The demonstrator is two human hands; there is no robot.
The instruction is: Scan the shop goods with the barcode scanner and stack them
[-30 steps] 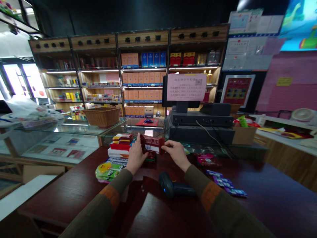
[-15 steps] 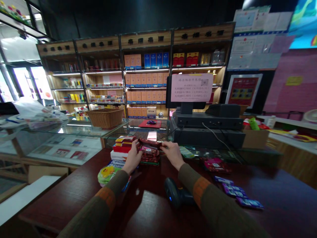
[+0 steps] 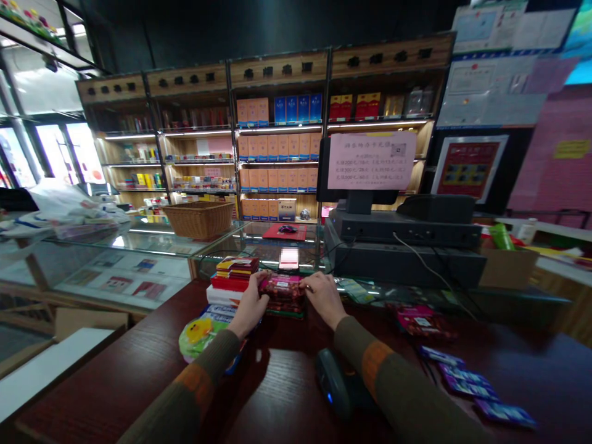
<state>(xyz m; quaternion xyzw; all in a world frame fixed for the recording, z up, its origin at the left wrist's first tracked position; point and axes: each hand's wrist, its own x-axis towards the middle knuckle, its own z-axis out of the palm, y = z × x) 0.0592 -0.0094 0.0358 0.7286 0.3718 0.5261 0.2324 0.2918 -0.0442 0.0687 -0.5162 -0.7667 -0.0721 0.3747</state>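
Observation:
A red snack packet lies flat on top of a small pile of similar packets on the dark wooden counter. My left hand grips its left end and my right hand grips its right end, fingers curled on the edges. Just left of the pile stands a stack of red, white and yellow boxes, with a green and yellow packet in front of it.
A black barcode scanner lies near my right forearm. Pink packets and purple packets lie to the right. Behind the pile are a glass showcase with a wicker basket, a till with monitor, and stocked shelves.
The red packet was held upright in both hands a second ago. It has been tipped flat and lowered onto the pile, both hands still on it.

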